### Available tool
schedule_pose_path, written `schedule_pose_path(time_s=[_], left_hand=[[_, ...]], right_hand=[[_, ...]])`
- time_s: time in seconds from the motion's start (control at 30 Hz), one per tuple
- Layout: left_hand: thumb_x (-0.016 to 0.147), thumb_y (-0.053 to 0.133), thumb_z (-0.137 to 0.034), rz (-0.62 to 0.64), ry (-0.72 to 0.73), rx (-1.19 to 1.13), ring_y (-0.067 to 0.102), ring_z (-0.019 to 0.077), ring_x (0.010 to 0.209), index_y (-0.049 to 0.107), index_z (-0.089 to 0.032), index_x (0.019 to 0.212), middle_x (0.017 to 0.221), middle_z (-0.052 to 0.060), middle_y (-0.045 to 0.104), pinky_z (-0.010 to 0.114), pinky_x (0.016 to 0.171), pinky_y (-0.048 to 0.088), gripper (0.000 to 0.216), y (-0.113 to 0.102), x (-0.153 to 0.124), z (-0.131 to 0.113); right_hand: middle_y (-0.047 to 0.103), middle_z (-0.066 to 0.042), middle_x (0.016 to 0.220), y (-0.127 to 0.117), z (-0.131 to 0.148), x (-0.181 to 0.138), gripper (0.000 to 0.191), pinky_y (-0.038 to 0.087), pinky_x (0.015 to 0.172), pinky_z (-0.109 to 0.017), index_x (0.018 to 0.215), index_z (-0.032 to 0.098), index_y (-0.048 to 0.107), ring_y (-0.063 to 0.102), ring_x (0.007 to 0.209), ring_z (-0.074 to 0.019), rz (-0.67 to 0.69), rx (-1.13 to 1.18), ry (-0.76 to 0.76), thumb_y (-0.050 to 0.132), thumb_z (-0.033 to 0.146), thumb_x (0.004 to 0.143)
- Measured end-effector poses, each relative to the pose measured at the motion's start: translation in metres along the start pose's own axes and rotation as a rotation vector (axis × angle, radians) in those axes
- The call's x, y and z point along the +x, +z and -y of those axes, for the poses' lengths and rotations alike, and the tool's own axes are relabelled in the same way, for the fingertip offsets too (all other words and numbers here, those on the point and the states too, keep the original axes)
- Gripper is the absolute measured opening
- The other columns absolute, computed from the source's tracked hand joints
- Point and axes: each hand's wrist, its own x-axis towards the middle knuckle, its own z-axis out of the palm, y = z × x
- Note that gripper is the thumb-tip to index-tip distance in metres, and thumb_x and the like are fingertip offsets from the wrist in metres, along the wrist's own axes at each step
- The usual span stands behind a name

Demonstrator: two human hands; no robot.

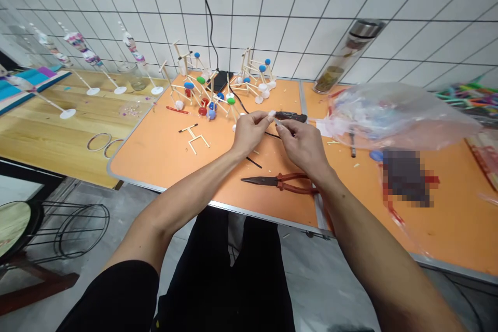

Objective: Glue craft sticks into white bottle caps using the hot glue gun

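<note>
My left hand (251,134) is closed in a pinch on a small white piece (271,113), whose kind I cannot make out. Close beside it, my right hand (305,146) pinches a thin pale strip (277,121) that points toward the white piece. Just beyond the fingertips lies a dark elongated object (291,116). Long-nose pliers (268,181) with red handles rest below my right hand, partly covered by the wrist. Left of my hands, a flat figure of joined sticks (193,138) lies on the orange table (151,158).
Several stick models with coloured discs (202,88) stand at the back near a black phone (220,81). To the right are a glass bottle (346,54), a plastic bag (397,114) and a marker (353,144). Decorated sticks on white bases (93,91) stand far left.
</note>
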Motion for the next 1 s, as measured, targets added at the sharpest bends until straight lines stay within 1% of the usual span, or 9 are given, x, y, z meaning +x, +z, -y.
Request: schedule_pose_path(time_s=[0.1,0.17,0.3,0.43,0.57,0.7,0.8,0.9,1.0], left_hand=[[0.098,0.086,-0.055,0.003,0.012,-0.006,0.073,0.0202,0.085,0.088,-0.019,0.093,0.089,0.004,0.085,0.032,0.083,0.054,0.037,-0.002,0.0,-0.004],[0.098,0.085,-0.058,0.004,0.01,-0.001,0.072,0.0202,0.085,0.088,-0.019,0.093,0.089,0.005,0.085,0.032,0.082,0.054,0.039,-0.003,0.0,-0.008],[0.097,0.086,-0.057,0.006,-0.008,0.027,0.07,0.0198,0.083,0.088,-0.019,0.09,0.087,0.005,0.084,0.032,0.08,0.052,0.039,-0.005,-0.001,-0.011],[0.096,0.086,-0.061,0.028,-0.001,0.034,0.066,0.0187,0.079,0.087,-0.018,0.09,0.084,0.004,0.081,0.032,0.077,0.049,0.043,-0.007,0.0,-0.009],[0.093,0.086,-0.065,0.05,0.009,0.033,0.066,0.0189,0.079,0.087,-0.018,0.089,0.084,0.004,0.081,0.032,0.075,0.049,0.047,-0.008,0.002,-0.009],[0.092,0.086,-0.066,0.038,-0.009,0.032,0.07,0.0202,0.081,0.088,-0.02,0.089,0.088,0.005,0.085,0.033,0.079,0.052,0.046,-0.009,0.003,-0.01],[0.093,0.087,-0.061,0.024,-0.026,0.059,0.071,0.0201,0.081,0.088,-0.02,0.088,0.088,0.005,0.085,0.032,0.079,0.053,0.041,-0.01,0.003,-0.01],[0.095,0.086,-0.055,0.029,-0.031,0.073,0.071,0.0196,0.081,0.088,-0.019,0.087,0.088,0.005,0.085,0.031,0.08,0.052,0.037,-0.01,0.002,-0.01],[0.097,0.084,-0.053,0.037,-0.034,0.103,0.067,0.019,0.077,0.087,-0.018,0.086,0.082,0.004,0.082,0.032,0.077,0.05,0.037,-0.011,0.002,-0.009]], right_hand=[[0.045,0.005,0.066,-0.006,0.0,0.006,0.049,0.026,0.055,-0.031,0.106,0.02,0.079,0.033,0.055,-0.014,0.218,0.431,0.262,0.069,0.067,0.099],[0.042,0.007,0.066,-0.007,0.0,0.008,0.052,0.025,0.053,-0.03,0.111,0.02,0.079,0.028,0.053,-0.0131,0.286,0.511,0.328,0.068,0.069,0.099],[0.075,-0.01,0.092,0.001,0.0,0.002,0.043,0.042,0.066,-0.033,0.113,0.019,0.082,0.063,0.077,-0.0235,0.044,-0.001,0.041,0.057,0.054,0.109],[0.083,-0.016,0.114,0.007,0.0,-0.002,0.038,0.046,0.076,-0.036,0.122,0.019,0.083,0.071,0.099,-0.0307,-0.061,-0.311,-0.097,0.052,0.036,0.109],[0.062,-0.002,0.072,-0.003,0.001,0.006,0.033,0.037,0.061,-0.031,0.1,0.021,0.079,0.051,0.065,-0.0189,0.117,0.207,0.145,0.066,0.051,0.105],[0.038,0.009,0.066,-0.012,0.002,0.014,0.044,0.019,0.05,-0.026,0.107,0.022,0.076,0.019,0.052,-0.0105,0.396,0.722,0.459,0.081,0.062,0.092],[0.058,0.0,0.073,-0.005,0.004,0.009,0.036,0.027,0.053,-0.027,0.107,0.021,0.078,0.04,0.058,-0.015,0.217,0.412,0.269,0.072,0.057,0.1],[0.082,-0.015,0.113,0.006,0.005,-0.001,0.033,0.04,0.067,-0.032,0.119,0.02,0.082,0.068,0.091,-0.0272,0.0,-0.163,0.016,0.058,0.041,0.11],[0.084,-0.017,0.12,0.007,0.004,-0.002,0.035,0.043,0.073,-0.033,0.117,0.02,0.083,0.071,0.102,-0.0303,-0.003,-0.27,-0.029,0.053,0.037,0.112]])
